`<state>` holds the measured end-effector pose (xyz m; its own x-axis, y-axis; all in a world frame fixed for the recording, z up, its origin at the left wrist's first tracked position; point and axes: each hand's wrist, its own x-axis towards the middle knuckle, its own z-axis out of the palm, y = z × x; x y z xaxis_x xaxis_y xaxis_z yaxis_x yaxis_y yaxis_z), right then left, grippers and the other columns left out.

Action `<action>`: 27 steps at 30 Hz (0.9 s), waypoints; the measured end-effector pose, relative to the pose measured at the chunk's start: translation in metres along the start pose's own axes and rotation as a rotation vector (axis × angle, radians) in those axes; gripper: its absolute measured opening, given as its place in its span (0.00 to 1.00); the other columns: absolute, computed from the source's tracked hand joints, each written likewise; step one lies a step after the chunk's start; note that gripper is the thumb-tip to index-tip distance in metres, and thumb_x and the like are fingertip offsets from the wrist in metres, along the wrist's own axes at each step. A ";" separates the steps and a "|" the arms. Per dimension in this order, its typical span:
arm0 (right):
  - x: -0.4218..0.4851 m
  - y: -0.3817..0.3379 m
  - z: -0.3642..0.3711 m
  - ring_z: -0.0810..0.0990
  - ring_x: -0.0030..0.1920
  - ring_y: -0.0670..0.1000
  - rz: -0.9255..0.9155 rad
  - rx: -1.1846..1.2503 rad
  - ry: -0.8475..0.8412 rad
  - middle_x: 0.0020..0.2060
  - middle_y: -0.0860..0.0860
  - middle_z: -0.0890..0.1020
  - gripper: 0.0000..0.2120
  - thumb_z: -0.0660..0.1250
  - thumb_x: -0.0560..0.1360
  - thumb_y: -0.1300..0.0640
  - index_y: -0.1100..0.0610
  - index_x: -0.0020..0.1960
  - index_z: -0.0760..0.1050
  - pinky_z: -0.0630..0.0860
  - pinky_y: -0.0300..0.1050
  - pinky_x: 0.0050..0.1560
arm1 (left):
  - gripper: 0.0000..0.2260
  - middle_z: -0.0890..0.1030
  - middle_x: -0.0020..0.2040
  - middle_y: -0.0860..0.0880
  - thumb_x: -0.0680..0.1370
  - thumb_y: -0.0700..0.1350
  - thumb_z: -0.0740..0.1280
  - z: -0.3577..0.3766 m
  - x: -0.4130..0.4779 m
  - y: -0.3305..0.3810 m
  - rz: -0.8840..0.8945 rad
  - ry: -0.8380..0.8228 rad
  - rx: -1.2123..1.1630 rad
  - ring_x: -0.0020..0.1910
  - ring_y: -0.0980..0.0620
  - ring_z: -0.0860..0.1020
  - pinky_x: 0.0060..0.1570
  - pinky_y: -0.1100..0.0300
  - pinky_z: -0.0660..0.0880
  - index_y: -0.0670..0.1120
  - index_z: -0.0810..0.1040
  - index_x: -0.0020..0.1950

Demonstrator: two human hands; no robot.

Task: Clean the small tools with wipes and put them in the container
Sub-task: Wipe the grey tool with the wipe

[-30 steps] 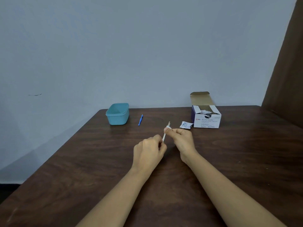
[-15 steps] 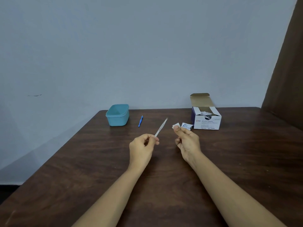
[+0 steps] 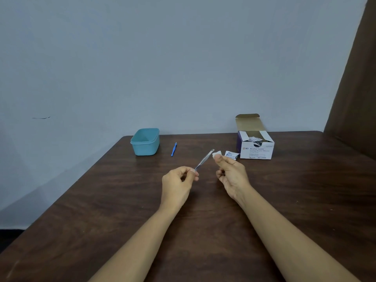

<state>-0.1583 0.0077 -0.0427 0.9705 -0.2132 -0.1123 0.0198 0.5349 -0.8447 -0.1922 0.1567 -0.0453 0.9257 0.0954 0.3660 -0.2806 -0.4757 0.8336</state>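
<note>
My left hand [image 3: 178, 183] pinches the lower end of thin metal tweezers [image 3: 204, 159], whose tip points up and to the right. My right hand [image 3: 231, 174] pinches a small white wipe [image 3: 216, 153] between thumb and fingers, just right of the tweezers' tip and apart from it. A teal plastic container [image 3: 145, 141] stands open at the table's far left. A small blue tool [image 3: 174, 149] lies on the table to the right of the container.
An open box of alcohol swabs [image 3: 256, 147] stands at the far right of the brown table [image 3: 203, 231]. A torn swab packet [image 3: 231, 155] lies just left of the box. A wall runs behind the table's far edge.
One second ago the wipe was on the tweezers. My hands have drawn apart since: the left one moved left with the tweezers and the right one moved right with the wipe.
</note>
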 end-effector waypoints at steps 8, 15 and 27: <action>0.001 0.000 -0.001 0.64 0.30 0.43 0.009 0.025 0.002 0.31 0.44 0.79 0.03 0.74 0.71 0.61 0.59 0.43 0.81 0.67 0.36 0.35 | 0.08 0.84 0.38 0.57 0.79 0.45 0.65 0.000 0.000 0.000 -0.005 -0.031 0.040 0.41 0.66 0.79 0.39 0.82 0.66 0.51 0.84 0.45; 0.003 -0.001 -0.002 0.64 0.29 0.43 0.021 0.068 0.008 0.34 0.49 0.72 0.05 0.75 0.69 0.61 0.59 0.44 0.81 0.68 0.34 0.30 | 0.08 0.83 0.35 0.56 0.79 0.45 0.66 -0.001 0.000 0.000 0.027 -0.054 0.094 0.40 0.64 0.79 0.39 0.80 0.68 0.52 0.83 0.42; 0.001 -0.005 -0.003 0.67 0.31 0.43 0.029 0.029 -0.065 0.33 0.47 0.75 0.02 0.70 0.73 0.64 0.59 0.45 0.80 0.66 0.36 0.33 | 0.09 0.83 0.34 0.57 0.78 0.45 0.66 0.000 -0.001 0.000 0.021 -0.090 0.098 0.38 0.65 0.80 0.41 0.72 0.73 0.53 0.83 0.41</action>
<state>-0.1581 0.0024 -0.0405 0.9843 -0.1442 -0.1016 -0.0026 0.5640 -0.8258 -0.1933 0.1562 -0.0456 0.9402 0.0074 0.3406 -0.2782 -0.5601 0.7803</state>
